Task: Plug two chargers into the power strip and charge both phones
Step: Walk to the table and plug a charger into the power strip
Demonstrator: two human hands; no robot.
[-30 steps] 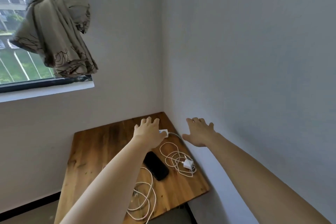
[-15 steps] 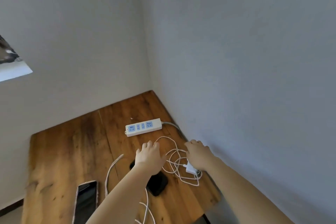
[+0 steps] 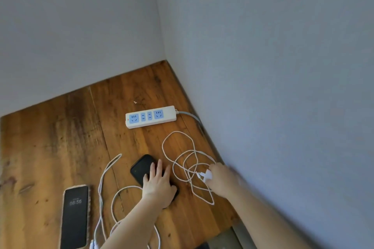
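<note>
Both hands down on the wooden table [image 3: 60,137], none of the sockets on the power strip [image 3: 150,116] taken.

Left hand [image 3: 157,185] lies flat, fingers spread, palm on the black phone [image 3: 142,166]. Right hand [image 3: 221,178], arm reaching along the wall, pinches the white charger plug [image 3: 206,175] amid its looped cable [image 3: 188,159]. Second phone [image 3: 75,216] lies at the near left, screen lit, another cable [image 3: 105,178] beside it.

The desk [image 3: 60,137] was stained, knotty wood with a dull sheen; the power strip [image 3: 150,117] smooth white plastic; both phones' [image 3: 75,216] [image 3: 141,166] glass looked glossy black; the walls [image 3: 263,66] matt.
</note>
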